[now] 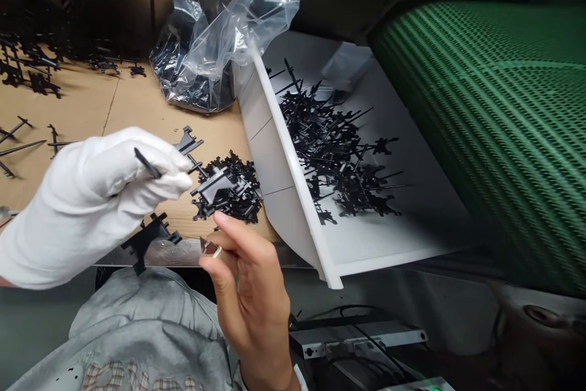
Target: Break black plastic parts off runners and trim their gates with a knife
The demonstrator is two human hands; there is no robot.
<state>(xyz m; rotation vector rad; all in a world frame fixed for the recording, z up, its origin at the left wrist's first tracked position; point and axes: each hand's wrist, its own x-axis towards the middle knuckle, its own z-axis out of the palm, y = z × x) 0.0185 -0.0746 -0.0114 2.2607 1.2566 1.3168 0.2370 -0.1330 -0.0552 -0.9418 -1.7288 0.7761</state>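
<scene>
My left hand (91,202), in a white glove, is closed on a black plastic sprue (201,180) with thin runners and small moulded parts, held above the cardboard-covered bench. My bare right hand (249,293) is just below it, thumb and forefinger pinched on a small metal blade (211,249). A small heap of loose black parts (233,193) lies on the cardboard right behind the sprue.
A white tray (293,171) to the right holds a pile of black sprues (339,153). A clear plastic bag of black parts (206,55) stands behind. More sprues (32,74) lie at far left. A green conveyor belt (494,122) runs along the right.
</scene>
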